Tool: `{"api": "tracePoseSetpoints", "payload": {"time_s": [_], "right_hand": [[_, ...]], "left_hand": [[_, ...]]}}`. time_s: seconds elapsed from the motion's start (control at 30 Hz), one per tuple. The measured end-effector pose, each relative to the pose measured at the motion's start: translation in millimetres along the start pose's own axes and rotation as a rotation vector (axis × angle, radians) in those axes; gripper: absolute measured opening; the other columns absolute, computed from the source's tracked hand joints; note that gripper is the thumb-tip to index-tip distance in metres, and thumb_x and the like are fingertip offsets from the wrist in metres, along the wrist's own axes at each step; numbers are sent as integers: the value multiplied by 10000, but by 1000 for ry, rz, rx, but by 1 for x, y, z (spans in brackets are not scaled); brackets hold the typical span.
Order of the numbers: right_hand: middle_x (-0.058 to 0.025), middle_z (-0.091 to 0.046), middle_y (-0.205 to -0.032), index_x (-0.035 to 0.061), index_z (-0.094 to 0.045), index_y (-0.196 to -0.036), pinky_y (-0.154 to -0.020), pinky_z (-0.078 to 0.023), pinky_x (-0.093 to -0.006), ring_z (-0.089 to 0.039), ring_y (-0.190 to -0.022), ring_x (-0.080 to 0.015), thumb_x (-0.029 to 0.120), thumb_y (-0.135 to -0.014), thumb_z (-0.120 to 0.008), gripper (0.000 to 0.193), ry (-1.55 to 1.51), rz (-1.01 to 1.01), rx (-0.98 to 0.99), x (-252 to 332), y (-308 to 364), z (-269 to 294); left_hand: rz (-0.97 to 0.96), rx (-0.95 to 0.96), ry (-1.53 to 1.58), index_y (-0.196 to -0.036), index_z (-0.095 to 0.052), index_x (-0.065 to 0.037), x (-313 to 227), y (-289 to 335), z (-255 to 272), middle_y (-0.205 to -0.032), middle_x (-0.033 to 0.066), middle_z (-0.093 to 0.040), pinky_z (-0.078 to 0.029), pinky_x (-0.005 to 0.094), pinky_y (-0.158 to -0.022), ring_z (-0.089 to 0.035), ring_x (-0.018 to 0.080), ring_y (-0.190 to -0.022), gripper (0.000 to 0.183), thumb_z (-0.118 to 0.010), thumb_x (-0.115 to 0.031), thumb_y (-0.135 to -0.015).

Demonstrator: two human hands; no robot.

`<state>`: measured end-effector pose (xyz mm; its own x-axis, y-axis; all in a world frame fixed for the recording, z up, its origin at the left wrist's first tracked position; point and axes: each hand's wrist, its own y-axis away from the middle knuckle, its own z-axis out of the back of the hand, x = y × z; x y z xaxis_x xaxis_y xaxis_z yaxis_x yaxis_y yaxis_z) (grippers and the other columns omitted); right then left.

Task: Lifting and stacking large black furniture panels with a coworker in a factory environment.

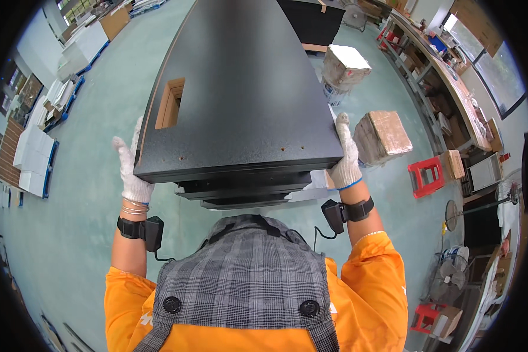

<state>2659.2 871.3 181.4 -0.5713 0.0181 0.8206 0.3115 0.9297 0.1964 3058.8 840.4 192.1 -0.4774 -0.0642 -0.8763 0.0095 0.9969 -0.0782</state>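
Observation:
A large black board lies on top of a stack in front of me, with a rectangular cutout near its left edge and small holes along the near end. My left hand, in a white knit glove, holds the board's near left corner; its thumb sticks up apart and some fingers are hidden by the edge. On the opposite side, my right hand, also gloved, grips the near right corner, its fingers lying along the side. More black boards show beneath, set back unevenly.
Two wrapped cartons stand right of the stack. A red stool and a standing fan are farther right, by a long workbench. White stacks on blue pallets line the left.

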Motion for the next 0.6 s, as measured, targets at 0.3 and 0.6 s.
{"api": "tracePoseSetpoints", "payload": {"time_s": [0.3, 0.6], "right_hand": [[-62, -579, -1269, 55, -504, -1366, -948, -460, -310, -566, -1113, -167, 473, -974, -544, 575, -25, -19, 113, -4, -6, 8], [-107, -446, -1446, 38, -355, -1475, -1086, -360, -364, -441, -1309, -232, 535, -1019, -345, 675, 28, -38, 265, 9, -7, 19]], "left_hand": [[20, 89, -96, -1518, -242, -30, -3, 6, 5, -1510, 123, -364, -323, 364, -1124, -397, 243, -1358, 956, -310, -758, -903], [-57, 106, -585, -1521, -232, -29, -15, 12, 26, -1549, 51, -329, -94, 345, -1196, -281, 160, -1432, 701, -149, -527, -1035]]}}
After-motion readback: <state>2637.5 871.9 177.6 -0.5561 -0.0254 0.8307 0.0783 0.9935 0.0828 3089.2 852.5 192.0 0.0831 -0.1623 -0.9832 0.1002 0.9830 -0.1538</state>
